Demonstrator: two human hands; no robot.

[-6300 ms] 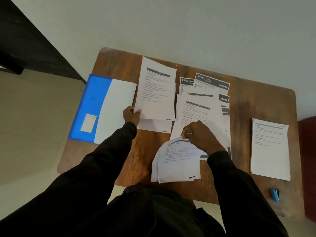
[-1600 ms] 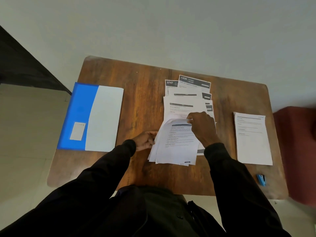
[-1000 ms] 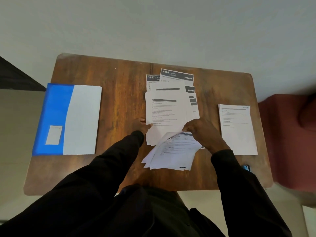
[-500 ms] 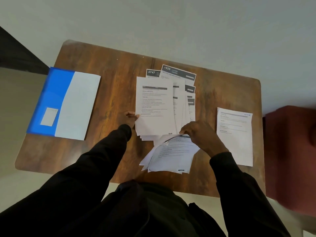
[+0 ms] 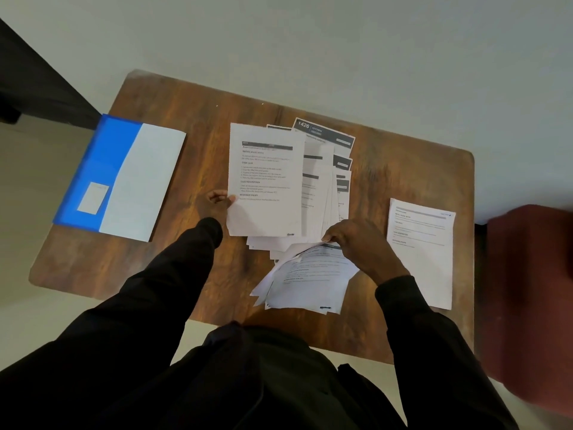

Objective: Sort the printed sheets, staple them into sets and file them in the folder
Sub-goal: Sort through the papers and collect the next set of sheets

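sheet (image 5: 265, 181) pinched in left hand (image 5: 217, 201), bunch (image 5: 310, 280) gripped in right hand (image 5: 359, 243) (count unclear); one folder (image 5: 121, 178), one lone sheet (image 5: 421, 252) aside.

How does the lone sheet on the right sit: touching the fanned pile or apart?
Apart. The head view shows bare table between the lone sheet and the fanned pile.

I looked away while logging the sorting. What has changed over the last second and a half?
The left hand moved off the bundle, pinched a top sheet from the spread pile and drew it leftward. The right hand kept gripping the bundle. The blue folder and the lone sheet on the right stayed put.
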